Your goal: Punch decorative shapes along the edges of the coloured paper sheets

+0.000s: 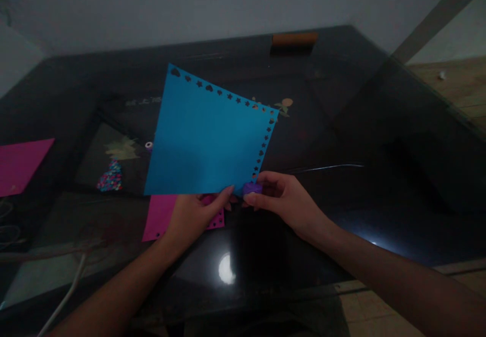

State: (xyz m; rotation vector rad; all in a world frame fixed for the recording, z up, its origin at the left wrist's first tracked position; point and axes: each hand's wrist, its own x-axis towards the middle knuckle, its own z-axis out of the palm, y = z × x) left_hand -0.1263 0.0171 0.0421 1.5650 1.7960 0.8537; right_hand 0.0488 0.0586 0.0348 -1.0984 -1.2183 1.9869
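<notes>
My left hand pinches the lower edge of a blue sheet of paper between thumb and fingers. Small star, heart and flower holes run along its top and right edges. At the sheet's lower right corner, my right hand grips a small purple craft punch, which sits at the paper's edge. Whether the punch is pressed down cannot be made out. Partly hidden behind my left hand, a pink sheet with punched holes lies on the table.
A pile of coloured paper cut-outs lies on the dark glossy table. Another pink sheet is at the far left, above a white cable. A brown roll lies at the back; a small white-ended object shows beside the blue sheet.
</notes>
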